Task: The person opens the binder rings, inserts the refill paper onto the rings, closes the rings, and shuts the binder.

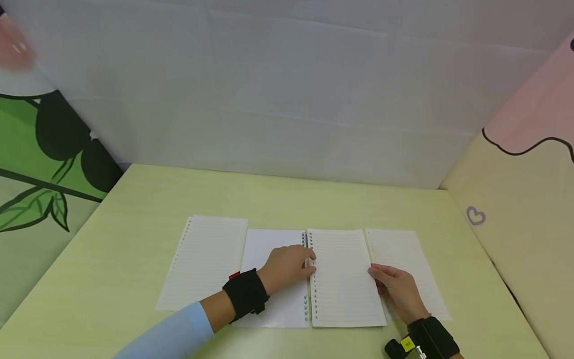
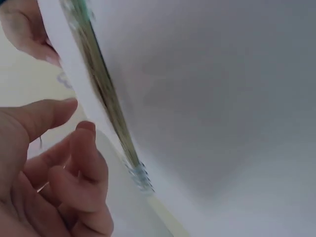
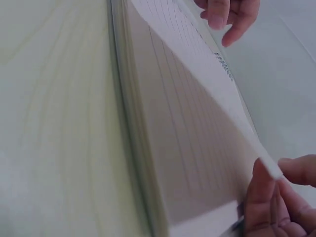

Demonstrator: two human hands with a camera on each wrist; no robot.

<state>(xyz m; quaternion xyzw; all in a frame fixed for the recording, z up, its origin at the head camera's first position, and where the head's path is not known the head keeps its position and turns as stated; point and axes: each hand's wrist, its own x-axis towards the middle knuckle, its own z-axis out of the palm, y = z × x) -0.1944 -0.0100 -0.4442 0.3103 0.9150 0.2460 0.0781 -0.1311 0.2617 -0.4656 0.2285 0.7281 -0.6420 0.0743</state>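
Note:
A ring-bound notebook lies open on the table, with a plain white page left of the binding and a thick stack of lined pages right of it. My right hand pinches the lined page at its outer edge between thumb and fingers. In the right wrist view that edge is lifted and bent above the stack. My left hand reaches over the plain page, fingertips right at the rings. Its thumb and index finger stand apart with nothing between them.
Loose lined sheets with punched holes lie left of the notebook, partly under the left forearm. Another lined sheet lies at the right, partly behind the right hand. A pale wall stands behind the yellow-green table, with painted side panels.

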